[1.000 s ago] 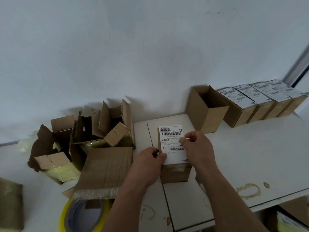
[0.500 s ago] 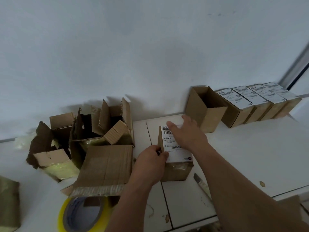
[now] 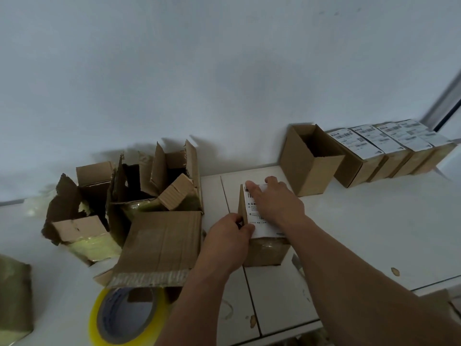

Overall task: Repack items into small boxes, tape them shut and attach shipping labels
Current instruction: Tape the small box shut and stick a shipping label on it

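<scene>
Small brown cardboard box [image 3: 264, 250] sits mid white worktop [image 3: 361, 221], taped. Left hand [image 3: 227, 236] pinches box's near-left corner, steadying it. Right hand [image 3: 277, 203], fingers straight, presses white shipping label [image 3: 264, 227] flat onto lid, likely for adhesion. Four labelled boxes [image 3: 389, 153] line wall.

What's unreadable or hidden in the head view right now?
- Shipping label text: too small, partly under the right hand.
- Small box left side: behind the left hand.
- Open box contents: interior in shadow.
- Tape roll: cut off by the bottom edge.
- Labelled boxes: print blurred.
</scene>
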### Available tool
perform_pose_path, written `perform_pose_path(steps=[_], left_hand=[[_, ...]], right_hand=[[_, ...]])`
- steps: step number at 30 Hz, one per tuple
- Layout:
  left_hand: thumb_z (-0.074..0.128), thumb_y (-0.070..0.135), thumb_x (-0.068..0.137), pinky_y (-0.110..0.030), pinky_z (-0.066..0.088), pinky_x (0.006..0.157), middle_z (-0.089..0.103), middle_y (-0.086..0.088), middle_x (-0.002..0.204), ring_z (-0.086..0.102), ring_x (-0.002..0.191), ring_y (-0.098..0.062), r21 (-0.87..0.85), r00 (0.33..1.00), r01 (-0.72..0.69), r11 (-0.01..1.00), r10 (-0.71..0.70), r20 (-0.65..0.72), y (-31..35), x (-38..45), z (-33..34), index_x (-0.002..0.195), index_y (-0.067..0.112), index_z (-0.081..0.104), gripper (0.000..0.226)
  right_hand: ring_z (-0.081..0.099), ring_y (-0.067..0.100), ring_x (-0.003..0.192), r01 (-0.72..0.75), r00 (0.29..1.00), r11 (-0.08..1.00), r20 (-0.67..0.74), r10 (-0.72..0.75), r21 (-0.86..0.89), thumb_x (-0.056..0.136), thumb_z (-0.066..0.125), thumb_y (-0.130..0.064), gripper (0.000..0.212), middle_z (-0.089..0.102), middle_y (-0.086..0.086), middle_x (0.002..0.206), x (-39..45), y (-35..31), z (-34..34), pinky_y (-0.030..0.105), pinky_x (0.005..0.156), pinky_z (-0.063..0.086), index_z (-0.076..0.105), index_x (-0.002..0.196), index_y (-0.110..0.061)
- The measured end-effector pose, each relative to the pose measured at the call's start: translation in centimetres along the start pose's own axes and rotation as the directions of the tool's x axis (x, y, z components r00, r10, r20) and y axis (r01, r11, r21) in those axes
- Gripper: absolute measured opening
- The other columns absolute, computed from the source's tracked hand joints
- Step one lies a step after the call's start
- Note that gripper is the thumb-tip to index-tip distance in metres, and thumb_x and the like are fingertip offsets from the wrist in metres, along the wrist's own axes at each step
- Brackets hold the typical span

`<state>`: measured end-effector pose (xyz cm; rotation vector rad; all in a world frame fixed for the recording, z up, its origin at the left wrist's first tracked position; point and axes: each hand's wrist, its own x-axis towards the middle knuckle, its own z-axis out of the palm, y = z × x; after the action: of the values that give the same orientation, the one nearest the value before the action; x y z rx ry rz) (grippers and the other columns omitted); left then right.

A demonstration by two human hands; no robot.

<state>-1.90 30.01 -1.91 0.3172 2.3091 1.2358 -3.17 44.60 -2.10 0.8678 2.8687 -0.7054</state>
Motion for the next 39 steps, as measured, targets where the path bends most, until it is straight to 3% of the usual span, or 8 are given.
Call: perform_pose_path(steps=[2, 4, 10, 18, 24, 32, 36, 39], left_hand=[[0.054, 0.032, 0.099, -0.041, 0.057, 0.089, 0.06, 0.003, 0.113, 0.062, 0.101, -0.017, -0.017, 1.0, 0.01, 1.0, -0.01, -0.006, 0.1, 0.0, 0.1, 0.134, 0.019, 0.053, 0.036], [0.054, 0.031, 0.099, -0.041, 0.057, 0.089, 0.061, 0.001, 0.114, 0.062, 0.102, -0.018, -0.031, 1.0, 0.015, 0.999, -0.016, -0.013, 0.1, 0.0, 0.0, 0.133, 0.018, 0.053, 0.036], [0.055, 0.03, 0.099, -0.04, 0.058, 0.086, 0.063, -0.002, 0.112, 0.063, 0.097, -0.018, -0.076, 1.0, 0.01, 0.997, -0.011, -0.009, 0.0, -0.2, -0.3, 0.127, 0.018, 0.057, 0.031], [0.056, 0.023, 0.098, -0.042, 0.06, 0.081, 0.065, -0.002, 0.104, 0.065, 0.094, -0.022, -0.166, 0.999, 0.044, 0.985, -0.04, 0.031, -0.1, -0.2, -0.7, 0.106, 0.024, 0.058, 0.008], [0.062, 0.023, 0.096, -0.025, 0.056, 0.057, 0.068, -0.003, 0.103, 0.068, 0.09, -0.02, -0.311, 0.98, 0.167, 0.936, -0.123, 0.157, 0.2, -0.1, -1.6, 0.111, 0.017, 0.059, 0.017], [0.063, 0.023, 0.096, -0.025, 0.054, 0.055, 0.069, -0.002, 0.098, 0.068, 0.084, -0.016, -0.321, 0.979, 0.179, 0.93, -0.138, 0.146, 0.5, -0.3, -1.5, 0.107, 0.02, 0.06, 0.012], [0.063, 0.026, 0.095, -0.031, 0.055, 0.067, 0.069, -0.002, 0.102, 0.067, 0.09, -0.018, -0.322, 0.985, 0.157, 0.934, -0.126, 0.114, 0.2, -0.3, -1.4, 0.107, 0.022, 0.061, 0.013], [0.062, 0.023, 0.096, -0.03, 0.053, 0.066, 0.069, -0.001, 0.105, 0.066, 0.094, -0.018, -0.35, 0.988, 0.142, 0.926, -0.113, 0.101, 0.2, -0.3, -1.1, 0.108, 0.02, 0.06, 0.013]], right_hand=[[0.047, 0.027, 0.12, -0.013, 0.999, 0.998, -0.045, 0.016, 0.067, 0.092, 0.027, -0.068, 0.065, 0.04, 0.007, 0.139, 0.3, 0.3, 0.3, 0.044, 0.086, 0.041, 0.027, 0.144, -0.029], [0.047, 0.029, 0.124, -0.038, 0.996, 0.987, -0.078, 0.051, 0.157, 0.091, 0.03, -0.07, 0.073, 0.036, 0.008, 0.144, -0.3, 0.7, 0.3, 0.047, 0.093, 0.041, 0.019, 0.149, -0.026], [0.044, 0.021, 0.13, 0.025, 0.997, 0.943, -0.076, 0.001, 0.331, 0.094, 0.045, -0.06, 0.077, 0.03, 0.002, 0.152, -5.7, 2.3, 1.4, 0.041, 0.103, 0.041, 0.01, 0.154, -0.028], [0.035, 0.014, 0.136, 0.118, 0.993, 0.915, -0.054, -0.105, 0.386, 0.078, 0.06, -0.068, 0.101, 0.027, -0.004, 0.154, -7.5, 3.6, 1.8, 0.034, 0.107, 0.038, 0.01, 0.155, -0.027], [0.032, 0.006, 0.124, 0.131, 0.977, 0.896, 0.101, -0.19, 0.424, 0.064, 0.074, -0.063, 0.123, 0.021, -0.003, 0.155, -6.4, 5.2, 1.8, 0.024, 0.103, 0.038, 0.001, 0.156, -0.026], [0.032, 0.015, 0.136, 0.172, 0.963, 0.919, 0.138, -0.234, 0.356, 0.074, 0.08, -0.046, 0.122, 0.016, -0.001, 0.155, -6.2, 5.4, 1.6, 0.033, 0.113, 0.036, -0.009, 0.155, -0.025], [0.035, 0.015, 0.136, 0.097, 0.966, 0.878, 0.168, -0.197, 0.47, 0.06, 0.059, -0.084, 0.121, 0.02, -0.006, 0.157, -6.4, 5.2, 0.8, 0.039, 0.113, 0.036, 0.001, 0.154, -0.035], [0.042, 0.021, 0.134, 0.013, 0.985, 0.863, 0.143, -0.098, 0.504, 0.07, 0.033, -0.089, 0.103, 0.03, 0.002, 0.156, -5.0, 4.2, -0.5, 0.04, 0.112, 0.035, 0.011, 0.154, -0.033]])
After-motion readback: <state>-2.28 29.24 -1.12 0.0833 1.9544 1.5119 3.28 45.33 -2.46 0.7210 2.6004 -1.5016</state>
